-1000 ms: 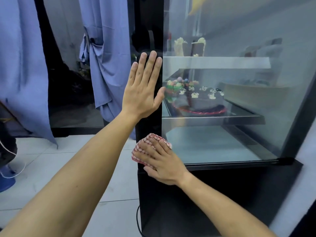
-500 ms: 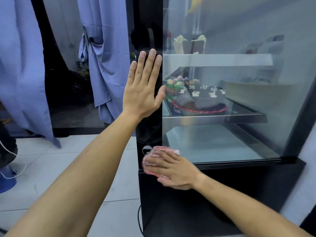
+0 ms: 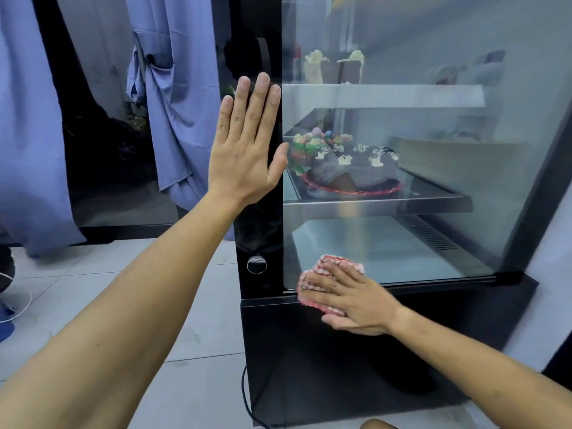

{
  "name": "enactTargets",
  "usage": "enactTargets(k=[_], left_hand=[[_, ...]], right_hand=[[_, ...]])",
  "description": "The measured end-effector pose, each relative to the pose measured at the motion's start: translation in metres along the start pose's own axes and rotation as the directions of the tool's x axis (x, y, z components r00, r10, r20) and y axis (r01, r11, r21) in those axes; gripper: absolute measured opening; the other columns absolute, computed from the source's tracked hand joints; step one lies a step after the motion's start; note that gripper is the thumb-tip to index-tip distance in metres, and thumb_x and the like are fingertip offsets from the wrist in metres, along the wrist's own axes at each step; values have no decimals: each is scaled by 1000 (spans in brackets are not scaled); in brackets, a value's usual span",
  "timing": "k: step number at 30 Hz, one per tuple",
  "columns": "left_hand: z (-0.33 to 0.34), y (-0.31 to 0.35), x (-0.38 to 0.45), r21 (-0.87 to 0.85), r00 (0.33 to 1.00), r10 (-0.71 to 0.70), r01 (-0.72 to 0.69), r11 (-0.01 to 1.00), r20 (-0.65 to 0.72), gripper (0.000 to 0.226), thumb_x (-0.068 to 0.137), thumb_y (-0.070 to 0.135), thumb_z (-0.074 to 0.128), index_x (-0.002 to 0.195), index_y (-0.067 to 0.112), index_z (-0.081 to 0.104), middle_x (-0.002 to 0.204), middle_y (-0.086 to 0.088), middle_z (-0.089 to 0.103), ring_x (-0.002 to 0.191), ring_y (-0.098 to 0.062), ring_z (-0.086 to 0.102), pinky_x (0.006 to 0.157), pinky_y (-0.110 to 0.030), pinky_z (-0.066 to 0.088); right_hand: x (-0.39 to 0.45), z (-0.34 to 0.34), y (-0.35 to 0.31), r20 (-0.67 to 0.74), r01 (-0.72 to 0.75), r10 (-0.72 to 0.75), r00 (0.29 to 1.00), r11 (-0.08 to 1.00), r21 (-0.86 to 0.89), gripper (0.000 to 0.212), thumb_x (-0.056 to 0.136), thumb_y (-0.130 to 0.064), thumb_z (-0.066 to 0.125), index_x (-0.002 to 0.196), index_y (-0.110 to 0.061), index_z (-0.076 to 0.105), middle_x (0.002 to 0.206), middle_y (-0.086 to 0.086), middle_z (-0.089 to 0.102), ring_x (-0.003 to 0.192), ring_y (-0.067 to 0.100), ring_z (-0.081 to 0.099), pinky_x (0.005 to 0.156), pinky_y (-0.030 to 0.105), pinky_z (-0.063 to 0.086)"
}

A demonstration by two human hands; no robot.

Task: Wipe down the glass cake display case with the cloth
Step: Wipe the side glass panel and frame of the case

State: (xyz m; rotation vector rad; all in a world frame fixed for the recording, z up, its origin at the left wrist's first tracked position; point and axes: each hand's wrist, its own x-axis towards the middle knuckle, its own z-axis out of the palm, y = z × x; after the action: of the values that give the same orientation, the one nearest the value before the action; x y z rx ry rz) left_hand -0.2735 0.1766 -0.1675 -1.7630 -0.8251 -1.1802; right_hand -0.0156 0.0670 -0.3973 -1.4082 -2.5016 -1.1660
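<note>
Underfoot: pale floor tiles with thin grout lines, a little scuffed near the case.
Room: blue fabric hangs in long folds at the left, in front of a dark opening; more blue cloth fills the far left edge.
Display case: a glass cake display case with a black frame on a black base; the front pane reflects the room faintly.
Corner post: glossy black, with a small round knob low down.
Shelves: a decorated dark cake on a red-rimmed board sits on the middle metal shelf; two tall slices stand on the shelf above. The bottom deck is bare steel with a vent grille at the right.
Cable: a black cord leaves the base at the floor.
Left hand: flat, fingers straight and together, palm pressed on the black corner post, thumb at the glass edge.
Right hand: fingers laid straight over the cloth, pressing it to the case.
Cloth: red-and-white checked, bunched under the right hand at the lower left corner of the front pane, overlapping the bottom frame.
Writing: none that can be read.
</note>
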Motion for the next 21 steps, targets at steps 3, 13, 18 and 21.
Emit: enactTargets(k=[3, 13, 18, 21], left_hand=[[-1, 1, 0, -4, 1000, -2, 2, 1000, -10, 72, 105, 40, 39, 165, 4, 21, 171, -18, 19, 159, -40, 16, 131, -52, 9], [0, 2, -2, -27, 1000, -8, 8, 1000, -15, 73, 103, 35, 43, 165, 5, 19, 172, -19, 18, 159, -39, 14, 131, -50, 7], [1, 3, -1, -19, 1000, -12, 12, 1000, -23, 73, 104, 37, 40, 166, 6, 16, 172, -18, 15, 160, -39, 12, 131, -49, 3], [2, 2, -1, -17, 1000, -3, 3, 1000, -31, 73, 105, 37, 39, 166, 6, 15, 173, -18, 15, 160, -39, 12, 131, -48, 2]], right_hand=[[52, -3, -56, -84, 1, 8, 996, 995, 101, 64, 104, -57, 43, 163, -36, 30, 174, -5, 17, 162, 26, 7, 130, 43, -8], [5, 4, -20, -75, -121, 133, 988, 982, 142, 57, 109, -52, 36, 164, -39, 25, 173, -11, 16, 161, 20, 13, 129, 42, 10], [-118, 18, 55, 69, -600, 601, 796, 768, 224, 57, 110, -49, 19, 165, -46, 3, 176, -1, -6, 161, 33, -10, 129, 52, -4], [-93, 27, 45, 179, -837, 904, 387, 264, 479, 64, 104, -63, 3, 161, -39, -14, 167, 6, -32, 156, 32, -28, 128, 56, -9]])
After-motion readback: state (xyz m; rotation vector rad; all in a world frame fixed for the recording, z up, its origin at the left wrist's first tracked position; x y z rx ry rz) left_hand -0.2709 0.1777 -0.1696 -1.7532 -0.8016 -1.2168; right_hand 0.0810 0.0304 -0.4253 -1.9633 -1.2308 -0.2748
